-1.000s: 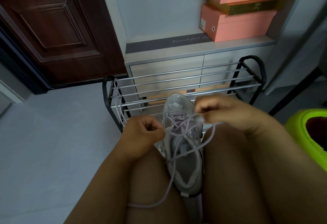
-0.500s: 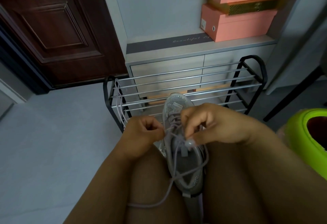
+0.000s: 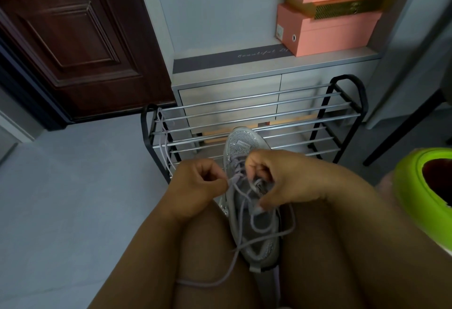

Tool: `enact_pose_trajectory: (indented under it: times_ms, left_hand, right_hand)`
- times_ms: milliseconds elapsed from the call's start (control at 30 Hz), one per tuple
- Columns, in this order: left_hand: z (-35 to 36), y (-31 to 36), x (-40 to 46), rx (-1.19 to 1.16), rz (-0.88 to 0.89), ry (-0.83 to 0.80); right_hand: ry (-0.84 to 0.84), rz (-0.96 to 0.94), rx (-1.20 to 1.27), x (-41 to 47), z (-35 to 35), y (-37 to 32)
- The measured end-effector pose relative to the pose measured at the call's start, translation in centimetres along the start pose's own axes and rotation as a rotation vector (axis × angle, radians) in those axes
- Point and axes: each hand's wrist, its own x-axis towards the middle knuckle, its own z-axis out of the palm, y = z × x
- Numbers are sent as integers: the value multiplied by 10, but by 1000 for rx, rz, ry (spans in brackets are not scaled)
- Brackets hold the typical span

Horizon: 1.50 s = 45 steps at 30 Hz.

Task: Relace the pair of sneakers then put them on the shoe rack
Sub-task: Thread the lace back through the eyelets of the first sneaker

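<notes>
A: What's the stuff made of, and what shapes?

B: A grey sneaker point(image 3: 247, 186) w/ a mesh toe and tiny glittery studs along the side and heel. It's wedged between the person's bare knees, toe pointing away. The lace point(image 3: 238, 242) is a thin pale-lilac cord, partly threaded thru the upper eyelets, w/ loose loops over the shoe opening and one tail trailing across the left thigh.

A: And the hands?

B: Left hand point(image 3: 199, 186) is curled, pinching the lace just left of the eyelets. Right hand point(image 3: 283, 181) is bent over the tongue, fingers curled round a lace end; exactly which eyelet it's at, I can't tell, the fingers hide it.

A: The room?

B: Smooth pale-grey floor point(image 3: 68, 198). Right behind the sneaker stands a shoe rack point(image 3: 256, 110): black arched side frames, shiny metal bars across. A second lilac lace point(image 3: 164, 142) hangs off its left end. Behind that is a low grey cabinet point(image 3: 227, 91), two salmon-pink boxes point(image 3: 327, 27) stacked on top at the right. Dark-brown panelled wood door point(image 3: 73, 40) at left. A rounded lime-green plastic thing point(image 3: 420, 186) sits at the right edge, prob. a stool or bin.
</notes>
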Motion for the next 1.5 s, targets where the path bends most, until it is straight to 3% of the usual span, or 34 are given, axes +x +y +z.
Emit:
enact_pose_trajectory:
  times_ms: [200,333,433,667,867,1000,1167,1200,1267,1367,1500]
  left_hand:
    - [7,9,3,83,41,-66]
    - [17,9,9,326,112,-92]
    - [16,7,11,436,67,-101]
    - [8,2,16,371,92,-327]
    - [19,5,16,322,80,-321]
    - [22,13,12,138,27,-263]
    - [0,10,6,-606,92,-354]
    - [-2,10,6,-668,94,-356]
    - [-2,12,9,-544,51,-316]
    - [4,17,14,-71,11,-209]
    - [21,17,16,295,138,-239]
  right_hand:
    - [91,71,-10,0,-6,13]
    - [91,48,50,1,-6,16]
    - [71,59,69,1,-6,13]
    - [114,25,-127,9,8,7]
    - [139,53,-90,11,5,16]
    - [130,65,-43,9,4,18]
    - [102,133,40,4,-5,24]
    - [86,135,55,4,-5,22]
    - [52,124,74,5,-4,19]
    - [19,122,103,5,-3,18]
    - [8,130,104,5,-2,17]
